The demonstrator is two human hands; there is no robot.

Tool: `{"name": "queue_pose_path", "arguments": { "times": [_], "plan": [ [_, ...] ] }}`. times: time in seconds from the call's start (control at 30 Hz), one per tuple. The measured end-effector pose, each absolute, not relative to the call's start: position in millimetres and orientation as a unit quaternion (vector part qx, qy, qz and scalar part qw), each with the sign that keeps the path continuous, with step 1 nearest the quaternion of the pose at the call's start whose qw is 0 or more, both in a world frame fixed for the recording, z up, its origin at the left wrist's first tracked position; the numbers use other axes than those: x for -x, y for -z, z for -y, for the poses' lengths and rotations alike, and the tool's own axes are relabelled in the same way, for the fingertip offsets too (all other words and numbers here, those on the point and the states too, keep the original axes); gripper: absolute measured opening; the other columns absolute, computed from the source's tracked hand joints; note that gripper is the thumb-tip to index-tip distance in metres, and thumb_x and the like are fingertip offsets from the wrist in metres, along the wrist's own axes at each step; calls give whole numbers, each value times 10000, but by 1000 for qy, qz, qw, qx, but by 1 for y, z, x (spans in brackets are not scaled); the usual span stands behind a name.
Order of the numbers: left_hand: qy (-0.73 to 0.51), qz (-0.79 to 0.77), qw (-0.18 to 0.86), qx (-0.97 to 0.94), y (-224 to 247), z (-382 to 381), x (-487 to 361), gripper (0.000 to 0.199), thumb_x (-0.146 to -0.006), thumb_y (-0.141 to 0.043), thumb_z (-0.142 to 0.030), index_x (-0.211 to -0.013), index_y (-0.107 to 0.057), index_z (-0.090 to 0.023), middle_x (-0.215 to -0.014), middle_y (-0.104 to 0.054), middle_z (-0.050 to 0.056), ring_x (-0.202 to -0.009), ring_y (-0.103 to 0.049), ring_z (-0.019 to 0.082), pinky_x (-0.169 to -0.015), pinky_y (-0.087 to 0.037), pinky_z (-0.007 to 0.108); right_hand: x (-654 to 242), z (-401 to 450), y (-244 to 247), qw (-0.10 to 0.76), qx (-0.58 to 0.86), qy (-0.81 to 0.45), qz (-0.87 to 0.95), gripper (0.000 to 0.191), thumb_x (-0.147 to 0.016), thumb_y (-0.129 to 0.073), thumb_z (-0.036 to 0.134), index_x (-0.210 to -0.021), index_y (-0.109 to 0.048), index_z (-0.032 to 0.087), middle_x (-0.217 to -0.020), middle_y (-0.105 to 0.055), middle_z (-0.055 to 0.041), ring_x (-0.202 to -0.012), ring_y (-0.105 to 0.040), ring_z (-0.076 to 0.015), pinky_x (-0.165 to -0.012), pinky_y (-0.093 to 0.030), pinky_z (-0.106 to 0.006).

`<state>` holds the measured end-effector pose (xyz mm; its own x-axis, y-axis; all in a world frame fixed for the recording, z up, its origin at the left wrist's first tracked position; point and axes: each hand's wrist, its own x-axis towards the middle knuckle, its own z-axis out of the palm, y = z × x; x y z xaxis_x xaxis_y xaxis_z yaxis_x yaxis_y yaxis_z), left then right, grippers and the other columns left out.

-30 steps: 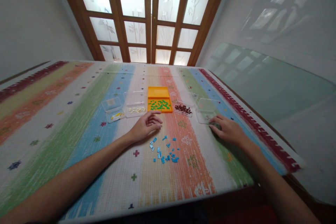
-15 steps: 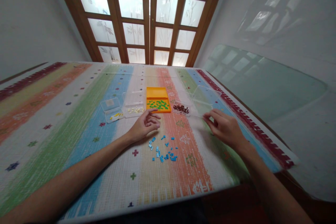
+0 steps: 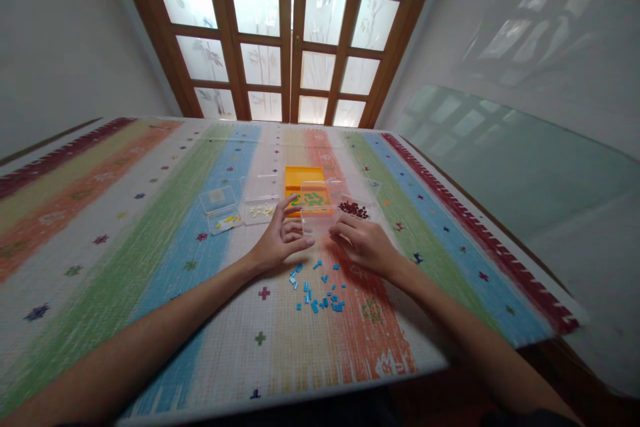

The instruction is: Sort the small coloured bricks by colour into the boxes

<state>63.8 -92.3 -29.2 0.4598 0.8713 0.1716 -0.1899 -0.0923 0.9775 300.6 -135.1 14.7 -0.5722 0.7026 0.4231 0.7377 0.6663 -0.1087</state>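
Observation:
My right hand (image 3: 367,243) pinches the near right edge of a clear plastic box (image 3: 319,219) with its lid raised, holding it above the tablecloth. My left hand (image 3: 281,237) is at the box's left side, fingers apart and curved; whether they touch the box I cannot tell. Small blue building bricks (image 3: 320,303) lie loose on the cloth below both hands. Through the clear plastic show green bricks (image 3: 316,199) in an open orange box (image 3: 305,176) behind.
Left of the orange box stand a clear box of cream pieces (image 3: 260,212) and one of yellow pieces (image 3: 229,221). A clear box of dark brown pieces (image 3: 354,209) stands to the right, just behind my right hand. A striped cloth (image 3: 210,320) covers the table.
My right hand has carried the clear box leftward, from the right side of the table to my left hand. My left hand has stayed nearly in place. The view has shifted slightly.

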Motion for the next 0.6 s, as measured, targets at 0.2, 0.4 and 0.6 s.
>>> {"name": "queue_pose_path", "arguments": {
  "times": [0.2,0.4,0.6],
  "plan": [
    [-416,-280,632,-591,31,91,-62,925,-687,-885,-235,-1445,-368,-348,-1355,-502,99,-984,-667,199,-903,-568,423,-297,132,-12,244,393,13,886,148,-997,-508,179,-965,-652,180,-935,-678,-76,-814,-613,-175,-709,-433,-273],
    [-412,-276,638,-589,27,92,-62,878,-688,-878,-207,-1411,-394,-323,-1338,-504,88,-980,-682,194,-904,-572,404,-293,133,-5,242,393,1,887,152,-999,-526,214,-975,-673,182,-943,-679,-82,-818,-614,-181,-709,-447,-284],
    [-414,-279,635,-590,27,91,-60,877,-691,-869,-216,-1426,-401,-320,-1314,-535,103,-945,-663,186,-883,-578,417,-304,139,-22,277,403,-46,871,156,-989,-537,246,-989,-671,167,-964,-657,-89,-820,-615,-173,-726,-477,-295]
  ]
}}
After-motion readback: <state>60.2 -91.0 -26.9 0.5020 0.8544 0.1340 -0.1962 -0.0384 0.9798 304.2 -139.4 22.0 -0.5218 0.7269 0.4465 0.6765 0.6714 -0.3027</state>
